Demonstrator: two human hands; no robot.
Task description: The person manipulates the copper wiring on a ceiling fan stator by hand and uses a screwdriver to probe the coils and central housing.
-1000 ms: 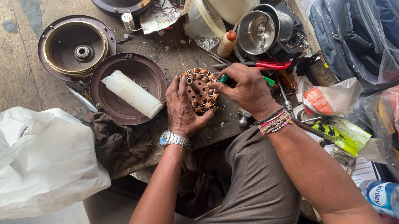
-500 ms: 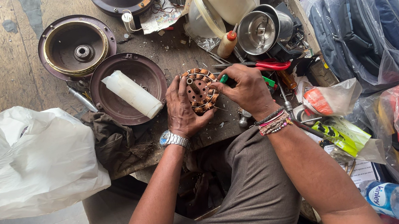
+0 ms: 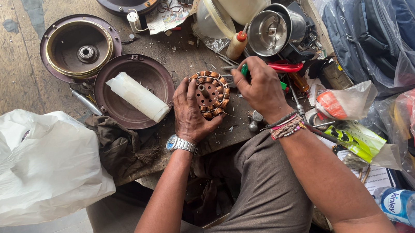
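Note:
A round motor stator (image 3: 210, 93) with copper windings lies on the dark wooden workbench (image 3: 14, 65). My left hand (image 3: 191, 114), a metal watch on its wrist, grips the stator's left and lower rim. My right hand (image 3: 260, 88), with bead bracelets on the wrist, is closed around a green-handled tool (image 3: 244, 70) whose tip points at the stator's right side. The tool's tip itself is hidden behind my fingers.
A brown round cover (image 3: 134, 91) holding a white tube (image 3: 137, 96) sits left of the stator, a second round housing (image 3: 80, 46) behind it. A steel cup (image 3: 268, 32), a small bottle (image 3: 237, 44), red-handled pliers (image 3: 285, 66), a white plastic bag (image 3: 31, 168) and wrapped bags (image 3: 389, 23) crowd around.

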